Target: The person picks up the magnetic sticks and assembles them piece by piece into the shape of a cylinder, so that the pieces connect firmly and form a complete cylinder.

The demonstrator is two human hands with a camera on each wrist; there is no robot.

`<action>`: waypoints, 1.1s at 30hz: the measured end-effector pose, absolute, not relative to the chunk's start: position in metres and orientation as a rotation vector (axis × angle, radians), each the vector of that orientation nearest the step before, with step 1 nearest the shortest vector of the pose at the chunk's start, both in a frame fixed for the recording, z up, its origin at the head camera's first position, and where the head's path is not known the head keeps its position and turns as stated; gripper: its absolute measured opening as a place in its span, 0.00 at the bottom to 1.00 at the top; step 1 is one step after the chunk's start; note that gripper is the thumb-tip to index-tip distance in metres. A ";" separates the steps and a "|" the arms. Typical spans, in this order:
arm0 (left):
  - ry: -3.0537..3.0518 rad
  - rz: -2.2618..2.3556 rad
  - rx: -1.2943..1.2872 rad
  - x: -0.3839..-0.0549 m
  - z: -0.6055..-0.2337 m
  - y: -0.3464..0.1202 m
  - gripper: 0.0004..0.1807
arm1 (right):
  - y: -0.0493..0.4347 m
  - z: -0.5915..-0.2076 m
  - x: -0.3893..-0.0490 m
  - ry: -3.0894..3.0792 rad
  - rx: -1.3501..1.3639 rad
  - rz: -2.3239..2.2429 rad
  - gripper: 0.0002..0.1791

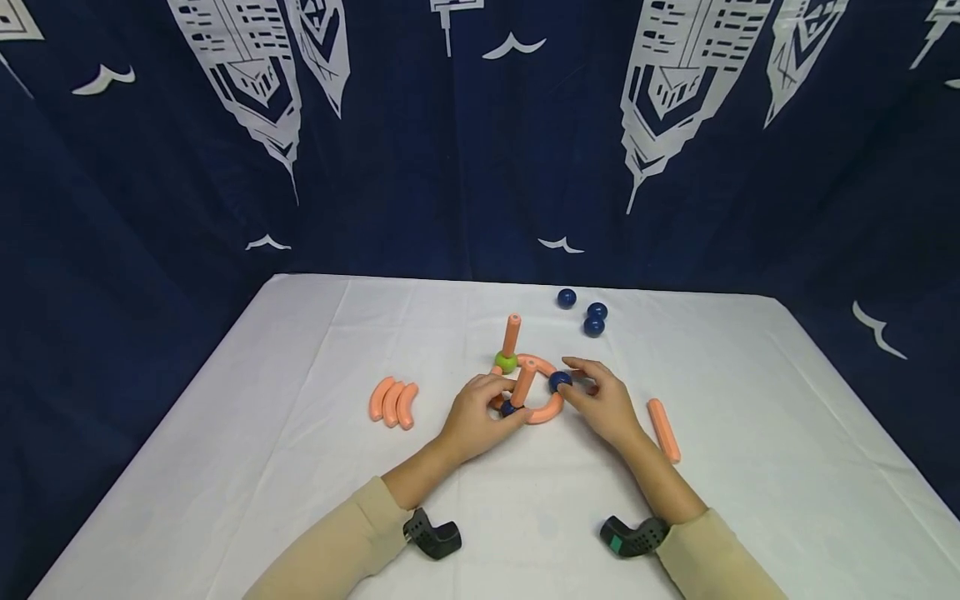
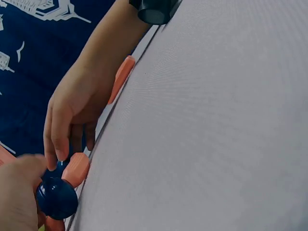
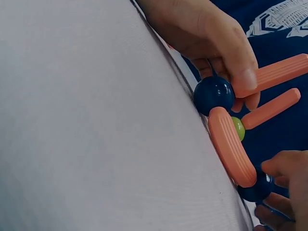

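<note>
Curved orange rods and balls form a ring on the table, with two straight rods standing up from it. My left hand holds the near-left corner, its thumb and fingers around a dark blue ball and the foot of an upright orange rod. At the ring's right side, my right hand pinches another dark blue ball between thumb and fingers. A second upright rod rises from a green ball at the back. The hands partly cover the ring.
Several loose dark blue balls lie at the back of the white table. Three curved orange rods lie side by side on the left. A straight orange rod lies beside the right forearm. Behind hangs a navy curtain.
</note>
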State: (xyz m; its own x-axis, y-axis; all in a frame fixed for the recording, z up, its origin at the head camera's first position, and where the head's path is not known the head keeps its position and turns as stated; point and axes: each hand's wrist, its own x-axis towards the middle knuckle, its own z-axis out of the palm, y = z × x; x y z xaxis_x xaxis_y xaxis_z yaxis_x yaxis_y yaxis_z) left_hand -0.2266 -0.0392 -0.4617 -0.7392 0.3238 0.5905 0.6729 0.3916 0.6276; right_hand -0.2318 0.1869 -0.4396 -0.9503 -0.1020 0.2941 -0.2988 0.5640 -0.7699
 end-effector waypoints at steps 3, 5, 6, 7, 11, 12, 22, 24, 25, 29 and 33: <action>-2.308 -1.251 -0.845 -0.226 -0.461 -0.039 0.13 | 0.188 -0.445 -0.233 -2.609 0.377 1.348 0.22; -2.322 -1.242 -0.816 -0.226 -0.460 -0.039 0.11 | 0.187 -0.447 -0.234 -2.607 0.381 1.349 0.20; -2.328 -1.245 -0.796 -0.226 -0.460 -0.039 0.12 | 0.187 -0.447 -0.234 -2.603 0.379 1.345 0.19; -2.333 -1.253 -0.775 -0.225 -0.460 -0.039 0.12 | 0.187 -0.447 -0.234 -2.598 0.376 1.339 0.18; -2.341 -1.312 -0.674 -0.224 -0.459 -0.040 0.13 | 0.184 -0.446 -0.233 -2.594 0.346 1.317 0.17; -2.342 -1.319 -0.659 -0.224 -0.458 -0.040 0.14 | 0.183 -0.446 -0.233 -2.594 0.342 1.313 0.17; -2.353 -1.300 -0.576 -0.224 -0.456 -0.039 0.13 | 0.182 -0.444 -0.232 -2.609 0.315 1.280 0.16; -2.361 -1.311 -0.566 -0.224 -0.456 -0.039 0.13 | 0.183 -0.444 -0.232 -2.613 0.311 1.277 0.16; -2.365 -1.315 -0.560 -0.224 -0.456 -0.038 0.13 | 0.183 -0.444 -0.232 -2.614 0.308 1.276 0.16; -2.371 -1.317 -0.546 -0.224 -0.456 -0.038 0.13 | 0.183 -0.444 -0.232 -2.605 0.311 1.289 0.16; -2.369 -1.307 -0.547 -0.225 -0.456 -0.037 0.13 | 0.184 -0.444 -0.232 -2.599 0.315 1.297 0.15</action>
State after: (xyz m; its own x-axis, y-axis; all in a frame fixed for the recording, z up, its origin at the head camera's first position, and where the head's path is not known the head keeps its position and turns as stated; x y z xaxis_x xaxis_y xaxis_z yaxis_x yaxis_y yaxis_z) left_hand -0.2251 -0.0369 -0.4564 -0.8525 0.1521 0.5001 0.5041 0.4921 0.7097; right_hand -0.2318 0.1840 -0.4443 -0.9530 -0.0927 0.2884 -0.2861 0.5880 -0.7566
